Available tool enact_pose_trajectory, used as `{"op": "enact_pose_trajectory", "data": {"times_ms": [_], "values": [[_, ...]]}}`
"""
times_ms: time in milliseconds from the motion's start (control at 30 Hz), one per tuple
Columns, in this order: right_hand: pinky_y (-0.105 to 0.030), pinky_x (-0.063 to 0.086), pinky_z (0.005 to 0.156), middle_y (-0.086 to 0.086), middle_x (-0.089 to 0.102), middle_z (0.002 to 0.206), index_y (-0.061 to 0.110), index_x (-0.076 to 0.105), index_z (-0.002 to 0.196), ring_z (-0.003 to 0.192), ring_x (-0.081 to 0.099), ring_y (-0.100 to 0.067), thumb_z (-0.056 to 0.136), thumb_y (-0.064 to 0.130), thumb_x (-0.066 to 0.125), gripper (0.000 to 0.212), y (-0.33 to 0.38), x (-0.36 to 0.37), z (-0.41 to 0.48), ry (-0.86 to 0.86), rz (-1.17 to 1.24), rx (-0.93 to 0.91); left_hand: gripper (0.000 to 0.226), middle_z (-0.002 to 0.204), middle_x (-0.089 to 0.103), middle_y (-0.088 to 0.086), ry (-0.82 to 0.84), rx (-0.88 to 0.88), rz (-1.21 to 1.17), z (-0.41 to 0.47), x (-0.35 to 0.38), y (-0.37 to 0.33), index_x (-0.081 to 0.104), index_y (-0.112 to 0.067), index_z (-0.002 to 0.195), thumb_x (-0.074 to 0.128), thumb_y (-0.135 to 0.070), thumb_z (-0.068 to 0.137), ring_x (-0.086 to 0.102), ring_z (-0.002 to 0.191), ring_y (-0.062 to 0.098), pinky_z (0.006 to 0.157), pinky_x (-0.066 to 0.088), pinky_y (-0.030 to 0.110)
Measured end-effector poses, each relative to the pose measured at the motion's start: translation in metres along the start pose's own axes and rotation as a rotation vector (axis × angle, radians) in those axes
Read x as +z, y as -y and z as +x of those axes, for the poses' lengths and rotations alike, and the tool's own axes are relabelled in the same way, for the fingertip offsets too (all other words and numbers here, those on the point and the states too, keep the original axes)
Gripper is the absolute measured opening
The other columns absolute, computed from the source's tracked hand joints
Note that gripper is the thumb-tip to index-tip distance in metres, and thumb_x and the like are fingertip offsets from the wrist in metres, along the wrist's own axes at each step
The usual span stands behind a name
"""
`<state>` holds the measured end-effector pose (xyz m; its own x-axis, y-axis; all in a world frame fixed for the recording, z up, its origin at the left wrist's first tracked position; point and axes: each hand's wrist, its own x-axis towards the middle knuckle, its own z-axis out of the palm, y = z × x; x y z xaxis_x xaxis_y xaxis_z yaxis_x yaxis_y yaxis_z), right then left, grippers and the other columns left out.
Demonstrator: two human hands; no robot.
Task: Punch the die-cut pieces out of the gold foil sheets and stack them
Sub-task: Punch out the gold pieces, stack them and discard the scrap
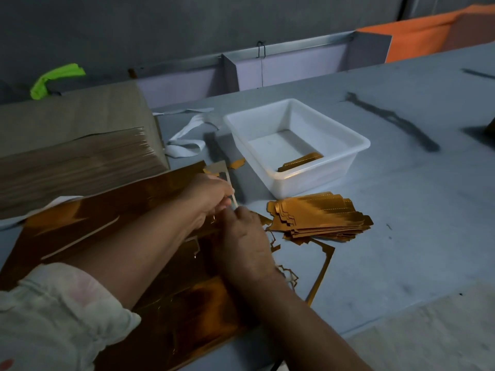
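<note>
Head view, looking down on grey table (pixel 401 210). Pinches thin pale strip (pixel 227 183) between thumb and fingers of left hand (pixel 207 196), raised off the far right corner of gold foil sheet (pixel 93 218); judged a peel of border waste, done to free the die-cut shapes cleanly. Sets right hand (pixel 245 245) tight against the left, fingers curled down at the foot of that strip; cannot tell whether gripping it or only pinning foil beside it, with fingertips hidden behind knuckles. Rests both forearms across the sheet, likely to hold springy foil flat against the upward pull. Shows only 1 sheet under the arms, flat at the near left of the table, with cut lines visible near the right wrist.

Puts punched pieces in 1 fanned stack (pixel 321 218) just right of the hands, on bare table, near enough for a short drop without reaching. Leaves skeleton frame (pixel 324 269) at the stack's near side, touching or slipping under it; cannot tell which. Places white tub (pixel 361 141) just beyond the stack, with a few gold pieces (pixel 300 162) in its near corner, probably a finished batch. Stores tall supply pile (pixel 72 167) of sheets at far left, just beside the working sheet, handy for the next pull. Reads as well under way yet far from done, given that pile.
</note>
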<state>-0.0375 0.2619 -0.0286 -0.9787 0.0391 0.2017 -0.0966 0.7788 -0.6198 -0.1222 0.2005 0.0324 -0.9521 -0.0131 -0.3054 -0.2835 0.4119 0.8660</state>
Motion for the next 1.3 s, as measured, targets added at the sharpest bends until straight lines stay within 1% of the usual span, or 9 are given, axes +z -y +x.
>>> {"op": "enact_pose_trajectory", "data": {"times_ms": [167,367,467,600,833,967,1100,1167,1300], "values": [[-0.035,0.039,0.097,-0.010,0.047,0.128,0.015,0.042,0.133,0.117,0.042,-0.025,0.097,0.036,0.053,0.042,-0.014,-0.017,0.030,0.097,-0.208,0.162,0.009,0.092,0.067,0.007,-0.082,0.004,-0.006,-0.002,-0.016,0.015,0.065,-0.013,0.100,0.061,-0.008,0.094,0.064,0.078,0.012,0.065,0.054,0.023],[-0.036,0.041,0.086,-0.014,0.054,0.122,0.014,0.041,0.127,0.115,0.046,-0.030,0.099,0.029,0.052,0.034,-0.015,-0.020,0.045,0.221,-0.239,0.262,0.008,0.099,0.067,0.007,-0.027,-0.024,0.043,-0.008,-0.029,0.037,0.064,-0.017,0.098,0.060,-0.011,0.095,0.067,0.092,0.017,0.067,0.054,0.022],[-0.032,0.038,0.076,-0.011,0.057,0.110,0.014,0.042,0.121,0.094,0.044,-0.022,0.100,0.023,0.052,0.024,-0.015,-0.019,0.048,0.157,-0.313,0.237,0.009,0.101,0.066,0.006,-0.003,-0.039,0.054,-0.010,-0.032,0.045,0.064,-0.017,0.100,0.059,-0.011,0.095,0.066,0.090,0.015,0.065,0.054,0.021],[-0.031,0.038,0.072,-0.007,0.050,0.095,0.013,0.046,0.116,0.088,0.045,-0.020,0.100,0.022,0.051,0.018,-0.016,-0.018,0.052,0.130,-0.383,0.213,0.009,0.101,0.066,0.006,0.021,-0.043,0.037,-0.012,-0.033,0.051,0.063,-0.017,0.098,0.059,-0.010,0.095,0.065,0.087,0.013,0.064,0.053,0.019],[-0.028,0.042,0.069,-0.007,0.057,0.099,0.010,0.049,0.118,0.081,0.052,-0.017,0.098,0.017,0.056,0.021,-0.013,-0.030,0.052,0.172,-0.381,0.184,0.009,0.101,0.067,0.006,0.049,-0.056,-0.006,-0.018,-0.040,0.054,0.064,-0.018,0.098,0.059,-0.011,0.095,0.066,0.087,0.014,0.069,0.055,0.023],[-0.027,0.041,0.068,-0.006,0.057,0.098,0.010,0.057,0.113,0.076,0.049,-0.016,0.097,0.013,0.056,0.017,-0.001,-0.051,0.051,0.068,-0.428,0.051,0.011,0.102,0.067,0.006,0.054,-0.045,-0.034,-0.021,-0.048,0.056,0.066,-0.017,0.100,0.060,-0.010,0.095,0.067,0.089,0.014,0.072,0.056,0.025],[-0.026,0.040,0.067,-0.003,0.055,0.093,0.011,0.066,0.110,0.073,0.051,-0.016,0.094,0.011,0.057,0.018,0.023,-0.072,0.051,0.006,-0.340,-0.016,0.011,0.102,0.068,0.007,0.036,-0.027,-0.085,-0.027,-0.054,0.059,0.067,-0.016,0.099,0.061,-0.008,0.094,0.068,0.090,0.017,0.075,0.058,0.028],[-0.028,0.050,0.071,-0.005,0.066,0.098,0.014,0.070,0.106,0.083,0.063,-0.021,0.097,0.016,0.056,0.018,0.038,-0.077,0.049,0.037,-0.179,-0.004,0.012,0.101,0.067,0.007,0.016,-0.019,-0.109,-0.031,-0.058,0.059,0.066,-0.016,0.099,0.059,-0.007,0.095,0.067,0.088,0.016,0.073,0.057,0.028],[-0.037,0.060,0.072,0.006,0.063,0.078,0.021,0.070,0.090,0.077,0.070,-0.023,0.094,0.014,0.060,0.013,0.066,-0.080,0.042,0.049,0.183,0.005,0.014,0.100,0.066,0.005,-0.088,-0.012,-0.143,-0.034,-0.078,0.061,0.065,-0.017,0.099,0.057,-0.006,0.095,0.066,0.089,0.015,0.073,0.056,0.027]]}}
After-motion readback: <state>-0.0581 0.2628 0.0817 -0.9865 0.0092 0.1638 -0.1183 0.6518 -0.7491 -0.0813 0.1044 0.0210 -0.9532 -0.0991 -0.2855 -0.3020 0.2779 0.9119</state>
